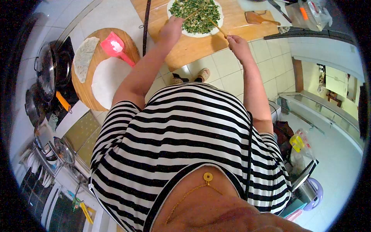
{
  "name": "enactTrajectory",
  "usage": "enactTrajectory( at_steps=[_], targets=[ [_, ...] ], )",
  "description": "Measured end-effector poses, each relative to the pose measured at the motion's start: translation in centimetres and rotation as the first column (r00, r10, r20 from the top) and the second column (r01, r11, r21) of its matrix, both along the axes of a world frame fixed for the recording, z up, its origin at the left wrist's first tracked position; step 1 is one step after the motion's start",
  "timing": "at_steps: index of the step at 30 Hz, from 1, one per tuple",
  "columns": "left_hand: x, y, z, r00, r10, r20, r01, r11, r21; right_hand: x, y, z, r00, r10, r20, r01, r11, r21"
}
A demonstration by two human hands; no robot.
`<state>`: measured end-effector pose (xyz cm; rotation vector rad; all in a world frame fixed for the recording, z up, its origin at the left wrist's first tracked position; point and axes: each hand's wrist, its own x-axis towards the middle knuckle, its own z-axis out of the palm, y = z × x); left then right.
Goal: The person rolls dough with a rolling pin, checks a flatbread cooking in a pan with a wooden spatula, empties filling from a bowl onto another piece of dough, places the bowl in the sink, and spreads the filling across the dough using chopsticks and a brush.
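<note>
Chopped green filling (195, 11) is spread over a round sheet of dough (194, 35) on the wooden board (185, 52) at the top of the head view. My left hand (171, 31) is closed on one chopstick (190, 16) at the left edge of the filling. From the other side my right hand (239, 47) grips a second chopstick (218, 27) by its end, and this stick slants up and left over the filling. Both tips lie at or just above the greens; touching or apart, I cannot tell.
On a round wooden board (133, 40) at left lie a plain dough sheet (106, 83), a folded filled flatbread (85, 58) and a pink scoop (113, 44) with white powder. Lidded pans (45, 71) stand farther left. A wooden spatula (257, 18), a knife (279, 11) and plastic bags (315, 15) lie top right.
</note>
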<state>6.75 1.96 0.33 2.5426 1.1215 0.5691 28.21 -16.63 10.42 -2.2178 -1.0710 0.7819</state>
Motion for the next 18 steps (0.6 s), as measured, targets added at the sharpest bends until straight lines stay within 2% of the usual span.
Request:
enactTrajectory(
  at_steps=[1, 2, 5, 6, 8, 9, 11, 12, 14, 15, 17, 18],
  targets=[
    [0.1, -0.4, -0.1, 0.998, -0.029, 0.052, 0.030, 1.000, -0.010, -0.1, 0.1, 0.3, 0.996, -0.026, -0.081, 0.024, 0.999, -0.025],
    [0.2, -1.0, 0.8, 0.993, -0.057, 0.105, 0.059, 0.998, -0.019, -0.1, 0.2, -0.1, 0.996, -0.027, -0.080, 0.025, 0.999, -0.025],
    [-0.6, -5.6, 6.0, 0.987, -0.159, 0.004, 0.158, 0.985, -0.067, 0.4, 1.1, -1.5, 0.996, -0.024, -0.085, 0.024, 1.000, -0.005],
    [-0.3, -5.1, 4.9, 0.987, -0.159, 0.004, 0.159, 0.985, -0.067, 0.6, 1.3, -1.6, 0.989, -0.037, -0.142, 0.035, 0.999, -0.016],
    [0.7, -3.0, 0.4, 0.992, 0.054, 0.110, -0.034, 0.983, -0.180, 0.6, 1.1, -1.6, 0.979, -0.052, -0.199, 0.046, 0.998, -0.030],
    [0.8, -1.8, -1.2, 0.992, 0.054, 0.110, -0.034, 0.983, -0.182, 0.4, 0.9, -1.2, 0.969, -0.068, -0.237, 0.061, 0.998, -0.035],
    [0.7, 0.0, -1.9, 0.960, 0.160, 0.229, -0.080, 0.942, -0.325, 0.3, 0.8, -0.3, 0.959, -0.080, -0.270, 0.072, 0.997, -0.039],
    [0.6, 0.1, -2.4, 0.960, 0.162, 0.229, -0.081, 0.942, -0.325, 0.1, 0.9, 0.3, 0.948, -0.102, -0.301, 0.086, 0.994, -0.066],
    [-0.3, -1.4, 0.9, 1.000, 0.001, -0.019, -0.003, 0.995, -0.103, 0.0, 1.1, 0.3, 0.935, -0.122, -0.334, 0.097, 0.991, -0.092],
    [-0.6, -2.3, 1.5, 1.000, 0.003, -0.021, -0.006, 0.995, -0.103, 0.1, 1.3, 0.0, 0.924, -0.139, -0.357, 0.114, 0.989, -0.092],
    [-0.7, -4.5, 3.2, 0.986, -0.087, -0.140, 0.070, 0.990, -0.123, 0.1, 1.7, -0.3, 0.912, -0.157, -0.380, 0.131, 0.987, -0.092],
    [-0.7, -5.7, 4.5, 0.986, -0.087, -0.139, 0.070, 0.990, -0.123, 0.1, 1.9, -0.3, 0.871, -0.173, -0.459, 0.144, 0.985, -0.098]
  ],
)
